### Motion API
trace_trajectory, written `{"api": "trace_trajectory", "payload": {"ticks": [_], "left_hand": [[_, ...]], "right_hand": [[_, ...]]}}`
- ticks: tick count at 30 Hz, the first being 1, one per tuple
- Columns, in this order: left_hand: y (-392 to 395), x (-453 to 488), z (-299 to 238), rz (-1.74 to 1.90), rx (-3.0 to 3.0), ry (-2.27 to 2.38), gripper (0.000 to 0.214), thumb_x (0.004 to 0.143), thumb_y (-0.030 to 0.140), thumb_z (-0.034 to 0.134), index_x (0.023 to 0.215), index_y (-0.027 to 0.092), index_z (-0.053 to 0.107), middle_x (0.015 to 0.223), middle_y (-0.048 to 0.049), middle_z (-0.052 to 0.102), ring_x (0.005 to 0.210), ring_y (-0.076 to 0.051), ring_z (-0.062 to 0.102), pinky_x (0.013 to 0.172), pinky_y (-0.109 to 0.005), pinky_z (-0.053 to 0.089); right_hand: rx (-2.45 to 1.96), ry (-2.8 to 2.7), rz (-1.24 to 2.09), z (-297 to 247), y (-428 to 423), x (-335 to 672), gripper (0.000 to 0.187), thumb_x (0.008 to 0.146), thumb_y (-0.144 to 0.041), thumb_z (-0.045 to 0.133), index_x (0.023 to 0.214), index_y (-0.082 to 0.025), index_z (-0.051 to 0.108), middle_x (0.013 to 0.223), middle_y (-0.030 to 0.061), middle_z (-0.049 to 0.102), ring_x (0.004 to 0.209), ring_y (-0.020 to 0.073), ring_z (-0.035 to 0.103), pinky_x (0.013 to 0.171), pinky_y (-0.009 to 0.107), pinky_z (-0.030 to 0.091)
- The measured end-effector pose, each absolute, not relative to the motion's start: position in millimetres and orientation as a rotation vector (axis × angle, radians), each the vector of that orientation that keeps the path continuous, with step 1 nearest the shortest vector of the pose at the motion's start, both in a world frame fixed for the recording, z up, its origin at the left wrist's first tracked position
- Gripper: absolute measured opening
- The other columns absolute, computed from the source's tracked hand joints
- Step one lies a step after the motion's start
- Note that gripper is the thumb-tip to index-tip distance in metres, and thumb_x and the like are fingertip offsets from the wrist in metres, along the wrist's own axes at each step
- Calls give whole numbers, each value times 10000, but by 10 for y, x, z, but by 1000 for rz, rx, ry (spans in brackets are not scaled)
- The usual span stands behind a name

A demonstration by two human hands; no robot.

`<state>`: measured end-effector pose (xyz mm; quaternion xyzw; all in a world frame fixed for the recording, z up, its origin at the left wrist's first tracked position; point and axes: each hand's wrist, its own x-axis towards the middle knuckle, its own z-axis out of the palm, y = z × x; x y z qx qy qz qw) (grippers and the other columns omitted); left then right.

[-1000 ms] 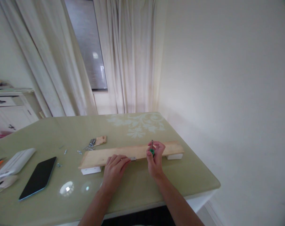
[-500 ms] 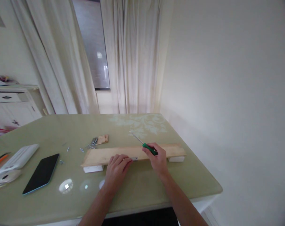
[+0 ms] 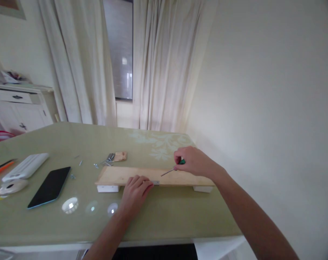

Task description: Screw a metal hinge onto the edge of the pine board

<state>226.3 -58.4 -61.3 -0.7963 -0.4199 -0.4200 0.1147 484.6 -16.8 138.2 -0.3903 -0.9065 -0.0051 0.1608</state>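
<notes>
A long wooden board (image 3: 142,172) lies raised on white blocks (image 3: 108,188) near the table's front. My left hand (image 3: 136,189) rests at its front edge, thumb and fingers pinched on a small flat metal plate (image 3: 156,182) with a hole in it. Part of the plate is hidden under my fingers. Above the board's right half, my right hand (image 3: 192,160) grips a screwdriver (image 3: 182,161) by its green handle, mostly covered by the fingers. The shaft slants down to the left, its tip just above the board near the plate's right end.
Behind the board lie loose screws (image 3: 107,161) and a small wooden piece (image 3: 120,156). Farther left are a black tablet (image 3: 50,186), a white power strip-like case (image 3: 25,167), a roll of tape (image 3: 13,186) and an orange pen-like tool (image 3: 1,169). A wall (image 3: 261,108) stands on the right.
My right hand has lifted and turned over, so the screwdriver's tip now points down-left toward the plate instead of up and away. My left hand keeps its pinch. The view has shifted slightly.
</notes>
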Motion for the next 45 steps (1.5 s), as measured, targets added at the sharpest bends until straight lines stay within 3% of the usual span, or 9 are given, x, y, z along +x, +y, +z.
{"api": "trace_trajectory", "payload": {"ticks": [6,13,27,37,45], "left_hand": [[-576,2274,-625,-1251,-2343,-1224,188,1064,294,597,980,226,751,975,-45,753,870,-225,615,800,-366,390],[-597,2301,-592,-1264,-2374,-1284,136,1039,230,632,968,224,748,981,-28,753,880,-223,605,818,-367,386],[-589,2315,-603,-1263,-2406,-1298,103,1034,227,645,985,227,736,983,-20,754,892,-224,602,818,-372,380],[-590,2319,-589,-1231,-2406,-1311,100,1019,207,661,963,224,743,971,-27,755,888,-226,602,812,-368,387],[-585,2307,-615,-1207,-2379,-1304,127,1032,236,646,950,228,741,967,-31,763,879,-223,619,807,-368,404]], "right_hand": [[-1036,-2702,8,1419,-86,4674,259,668,-175,928,638,-237,678,657,-28,670,627,155,554,570,288,303],[-1251,-2939,19,1548,-115,4468,168,817,-300,828,766,-200,703,818,10,730,772,167,605,651,270,329],[-1191,-3023,68,1571,-84,4343,182,826,-326,811,799,-196,687,811,-12,706,763,148,591,655,256,329],[-1251,-3095,-88,1606,-81,4283,138,823,-316,769,804,-207,685,821,0,720,752,156,604,601,261,305],[-1265,-3208,-353,1700,-177,3948,143,860,-349,762,877,-210,731,913,53,763,858,231,697,577,287,305]]}}
